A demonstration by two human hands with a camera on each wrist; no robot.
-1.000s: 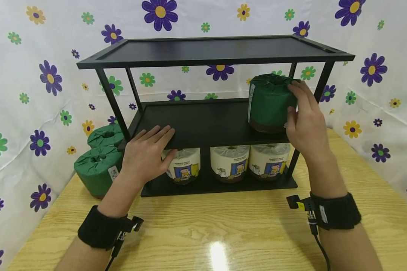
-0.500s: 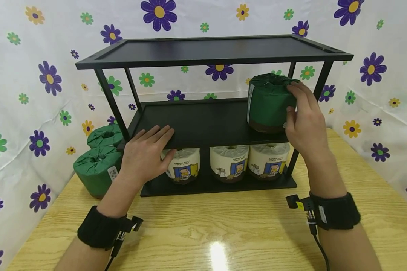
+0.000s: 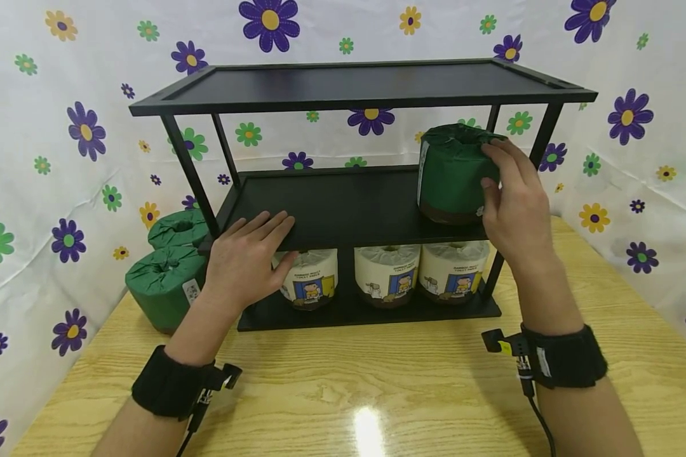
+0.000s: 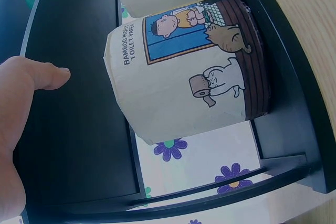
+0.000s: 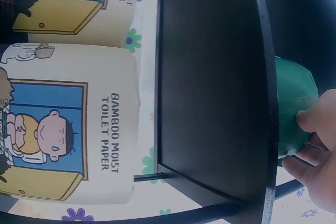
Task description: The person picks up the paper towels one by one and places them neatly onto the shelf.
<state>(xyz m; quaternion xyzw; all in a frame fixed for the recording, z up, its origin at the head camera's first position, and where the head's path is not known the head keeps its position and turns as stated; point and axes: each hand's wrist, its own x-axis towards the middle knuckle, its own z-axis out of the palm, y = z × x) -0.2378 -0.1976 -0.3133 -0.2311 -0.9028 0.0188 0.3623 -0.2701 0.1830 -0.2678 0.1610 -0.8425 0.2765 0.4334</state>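
On the right end of the middle shelf stands a green-wrapped toilet paper roll (image 3: 454, 178). My right hand (image 3: 517, 197) holds its right side, thumb at the front and fingers curved around toward the back; the right wrist view shows that thumb and fingers (image 5: 315, 124) against the green wrapper. My left hand (image 3: 248, 257) rests at the left front edge of the black shelf rack (image 3: 331, 203), its fingers straight on top of the middle shelf. Its thumb (image 4: 50, 75) hangs below the edge, in front of the shelf's underside.
Several cream toilet paper rolls (image 3: 387, 276) with cartoon print stand on the bottom shelf. Two green-wrapped rolls (image 3: 162, 289) stand on the wooden table (image 3: 331, 381) left of the rack. The top shelf (image 3: 366, 82) overhangs the held roll. A flowered cloth (image 3: 331, 25) hangs behind.
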